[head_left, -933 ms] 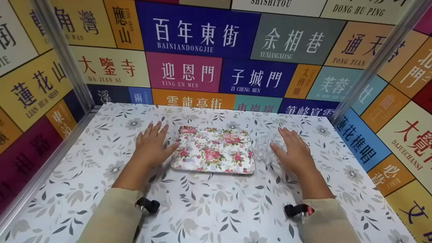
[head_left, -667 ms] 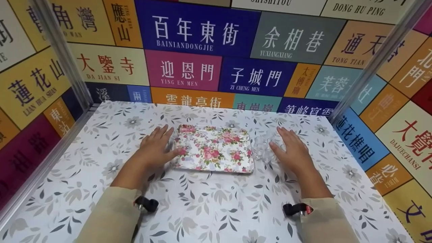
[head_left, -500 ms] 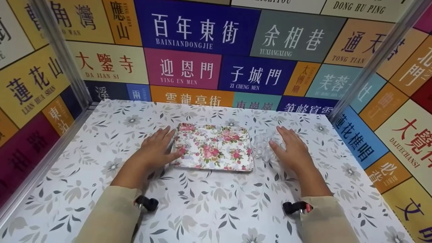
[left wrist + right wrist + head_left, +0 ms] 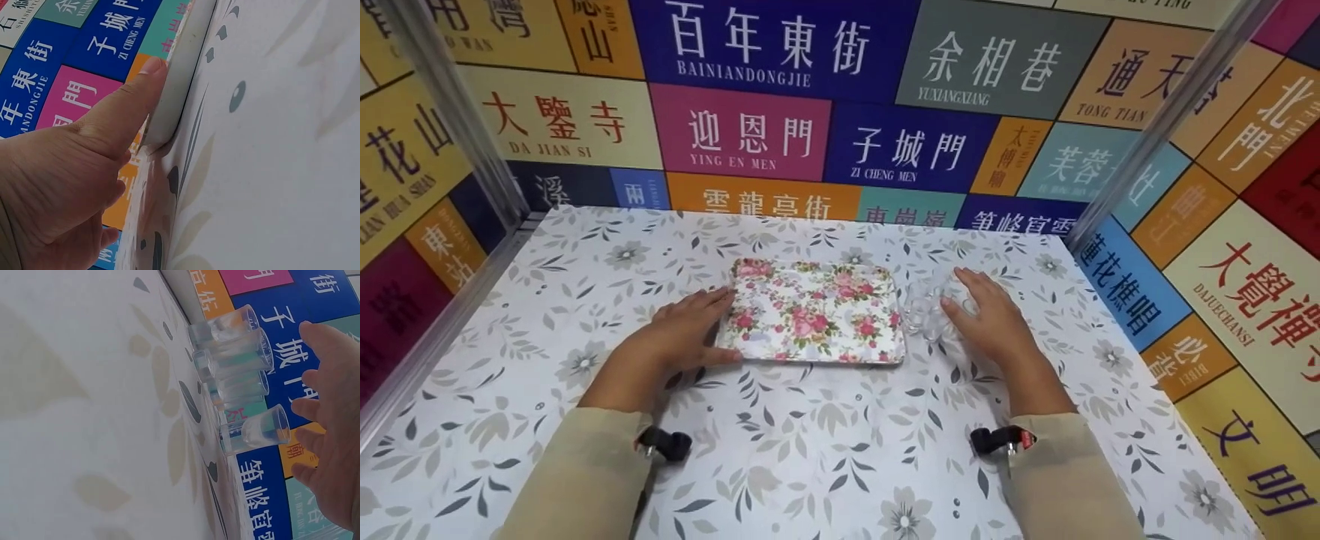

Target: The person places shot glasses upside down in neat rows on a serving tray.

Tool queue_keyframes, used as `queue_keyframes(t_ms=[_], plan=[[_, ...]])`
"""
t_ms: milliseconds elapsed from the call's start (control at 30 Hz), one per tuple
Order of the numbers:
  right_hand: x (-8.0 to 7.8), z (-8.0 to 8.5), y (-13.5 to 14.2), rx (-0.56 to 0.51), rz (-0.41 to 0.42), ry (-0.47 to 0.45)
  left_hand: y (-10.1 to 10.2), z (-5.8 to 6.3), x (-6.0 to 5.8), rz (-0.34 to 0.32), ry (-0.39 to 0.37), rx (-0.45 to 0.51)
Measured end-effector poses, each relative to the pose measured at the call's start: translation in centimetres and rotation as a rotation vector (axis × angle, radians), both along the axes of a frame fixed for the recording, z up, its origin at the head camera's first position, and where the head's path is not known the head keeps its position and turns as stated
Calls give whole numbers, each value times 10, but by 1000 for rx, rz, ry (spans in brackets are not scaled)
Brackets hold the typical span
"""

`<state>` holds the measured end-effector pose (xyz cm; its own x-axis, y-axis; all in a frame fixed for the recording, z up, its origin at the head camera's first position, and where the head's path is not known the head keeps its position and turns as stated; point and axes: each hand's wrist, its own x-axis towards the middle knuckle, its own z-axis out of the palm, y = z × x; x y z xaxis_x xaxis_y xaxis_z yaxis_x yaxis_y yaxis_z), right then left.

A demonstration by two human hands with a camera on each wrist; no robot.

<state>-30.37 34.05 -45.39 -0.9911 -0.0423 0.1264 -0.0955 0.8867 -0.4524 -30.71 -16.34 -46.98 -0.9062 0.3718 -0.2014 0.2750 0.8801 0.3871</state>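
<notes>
A rectangular tray (image 4: 810, 319) with a pink rose print lies on the table. My left hand (image 4: 679, 330) is at its left side, fingers along the edge and thumb at the near left corner. In the left wrist view, that thumb (image 4: 132, 104) is against the tray's pale rim (image 4: 180, 84), and the other fingers are partly hidden behind the hand. Several small clear cups (image 4: 926, 311) stand just right of the tray. Beside them is my right hand (image 4: 990, 319), fingers spread loosely; the right wrist view shows a gap between it and the nearest cup (image 4: 259, 430).
A white cloth with grey leaves and flowers covers the table (image 4: 825, 465). Panels with coloured street-name signs (image 4: 757, 45) enclose the back and both sides, with clear posts (image 4: 1170, 127) at the corners. A small black camera (image 4: 667, 444) sits at each wrist.
My left hand has come down to the tray's left edge, its thumb shifting from over the printed face to the near corner. The right hand stays beside the cups. The head view has shifted slightly.
</notes>
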Motion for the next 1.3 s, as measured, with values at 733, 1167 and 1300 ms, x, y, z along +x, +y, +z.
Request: queue_keyframes(t_ms=[733,1167,1300], plan=[[-1,-18,32,-285,-49,-144,-10,-2,-1,48,-81,38],[1,-29,44,-145,-44,-201,-1,-1,0,-4,-41,0],[0,-33,46,-84,-21,-176,2,-1,0,2,-56,4]])
